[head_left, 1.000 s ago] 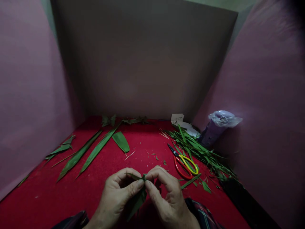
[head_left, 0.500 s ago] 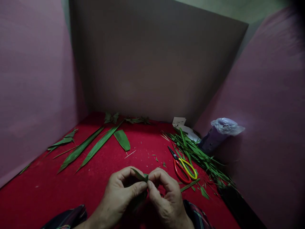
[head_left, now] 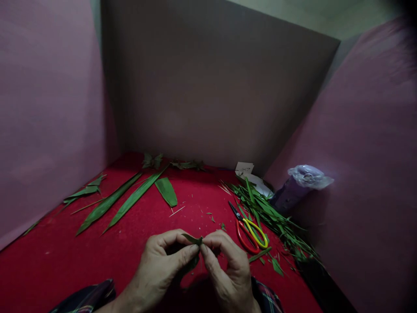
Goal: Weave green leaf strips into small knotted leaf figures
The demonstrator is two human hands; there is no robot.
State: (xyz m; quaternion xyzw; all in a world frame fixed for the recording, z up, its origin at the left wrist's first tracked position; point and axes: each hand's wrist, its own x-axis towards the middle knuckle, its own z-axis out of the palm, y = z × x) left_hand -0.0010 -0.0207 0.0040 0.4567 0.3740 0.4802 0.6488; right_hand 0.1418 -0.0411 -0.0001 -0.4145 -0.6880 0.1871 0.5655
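Both hands meet low in the middle of the view, above the red cloth (head_left: 84, 261). Between their fingertips is a green leaf piece (head_left: 192, 238), small and folded, its pointed end sticking up to the left. My left hand (head_left: 166, 261) pinches it with thumb and forefinger. My right hand (head_left: 224, 261) pinches its right end, thumb and forefinger pressed together. Part of the leaf hangs in shadow behind the left thumb. To the right of my right hand lie scissors (head_left: 249, 228) with one red and one yellow handle, blades pointing away.
Long green leaves (head_left: 133, 204) and a cut leaf (head_left: 167, 192) lie at left. A pile of leaf strips (head_left: 270, 213) is at right, beside a purple container wrapped in plastic (head_left: 298, 187). White paper (head_left: 244, 168) lies at the back. Pink walls (head_left: 45, 108) flank the sides.
The leaf's upright tip has tilted flatter between the fingers. Both hands keep pinching it in nearly the same place, and the view has shifted slightly.
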